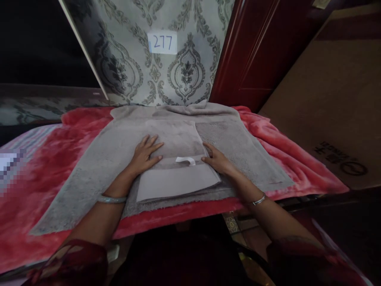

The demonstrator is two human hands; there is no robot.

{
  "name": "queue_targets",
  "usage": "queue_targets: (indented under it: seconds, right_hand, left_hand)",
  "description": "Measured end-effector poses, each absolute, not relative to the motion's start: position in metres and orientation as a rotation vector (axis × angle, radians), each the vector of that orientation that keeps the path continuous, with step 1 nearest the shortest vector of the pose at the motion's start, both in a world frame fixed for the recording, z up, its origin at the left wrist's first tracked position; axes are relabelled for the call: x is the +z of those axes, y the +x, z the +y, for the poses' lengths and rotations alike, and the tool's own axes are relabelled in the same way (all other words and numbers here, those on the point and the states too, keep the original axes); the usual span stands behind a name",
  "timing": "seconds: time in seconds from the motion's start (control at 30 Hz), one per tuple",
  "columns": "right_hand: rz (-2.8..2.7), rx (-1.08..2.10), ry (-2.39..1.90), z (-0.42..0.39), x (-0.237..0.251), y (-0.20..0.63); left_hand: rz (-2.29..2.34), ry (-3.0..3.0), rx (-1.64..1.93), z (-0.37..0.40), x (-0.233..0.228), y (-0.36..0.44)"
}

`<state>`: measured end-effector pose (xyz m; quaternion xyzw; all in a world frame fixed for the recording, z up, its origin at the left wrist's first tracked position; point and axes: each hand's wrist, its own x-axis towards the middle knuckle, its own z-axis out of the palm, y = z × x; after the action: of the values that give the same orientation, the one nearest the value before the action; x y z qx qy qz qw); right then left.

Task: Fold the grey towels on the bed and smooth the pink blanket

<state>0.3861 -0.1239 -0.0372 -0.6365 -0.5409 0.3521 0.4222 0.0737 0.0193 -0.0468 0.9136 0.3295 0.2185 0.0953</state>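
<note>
A folded pale grey cloth piece with a smooth lighter band across its front lies on a larger grey towel-like cloth. What kind of article it is I cannot tell. A curled white tag sticks up from its middle. My left hand rests flat on its left side, fingers spread. At its right edge is my right hand, thumb and forefinger apart and touching the cloth; its other fingers are partly hidden.
Beneath the grey cloth a red plush blanket covers the table. A large cardboard box stands at the right beside a dark red panel. A dark screen is at the left. Patterned wallpaper bears a paper marked 277.
</note>
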Motion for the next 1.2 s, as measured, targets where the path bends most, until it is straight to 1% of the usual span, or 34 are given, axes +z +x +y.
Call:
queue_targets:
  seconds: [0.1, 0.23, 0.33, 0.43, 0.5, 0.57, 0.63, 0.73, 0.87, 1.03, 1.2]
  right_hand:
    - [-1.388, 0.900, -1.691, -0.130, -0.034, 0.385]
    - [-1.531, 0.622, -1.856, -0.132, -0.029, 0.383]
    - [-1.657, 0.477, -2.017, -0.134, -0.018, 0.377]
    - [-1.828, 0.211, -1.951, -0.137, -0.008, 0.361]
    - [-1.933, 0.067, -1.813, -0.139, -0.008, 0.347]
    - [-2.032, 0.076, -1.739, -0.142, -0.015, 0.333]
    - [-2.099, 0.184, -1.745, -0.144, -0.028, 0.323]
    - [-2.091, 0.294, -1.764, -0.146, -0.046, 0.321]
    - [-2.026, 0.290, -1.730, -0.146, -0.055, 0.327]
    - [-2.035, 0.246, -1.735, -0.145, -0.042, 0.324]
    - [-2.055, 0.068, -1.920, -0.139, -0.016, 0.305]
  left_hand:
    - [0.952, 2.745, 0.557, 0.017, -0.045, 0.074]
    - [0.954, 2.729, 0.550, 0.015, -0.044, 0.074]
    - [0.975, 2.663, 0.629, 0.011, -0.039, 0.074]
    - [1.001, 2.651, 0.691, 0.000, -0.030, 0.077]
    - [0.971, 2.687, 0.578, -0.007, -0.025, 0.080]
    - [0.935, 2.726, 0.399, -0.013, -0.023, 0.083]
    - [0.931, 2.759, 0.283, -0.015, -0.023, 0.084]
    - [0.932, 2.787, 0.244, -0.015, -0.026, 0.084]
    - [0.930, 2.786, 0.256, -0.013, -0.028, 0.083]
    - [0.921, 2.783, 0.288, -0.014, -0.027, 0.082]
    - [0.927, 2.778, 0.285, -0.013, -0.027, 0.081]
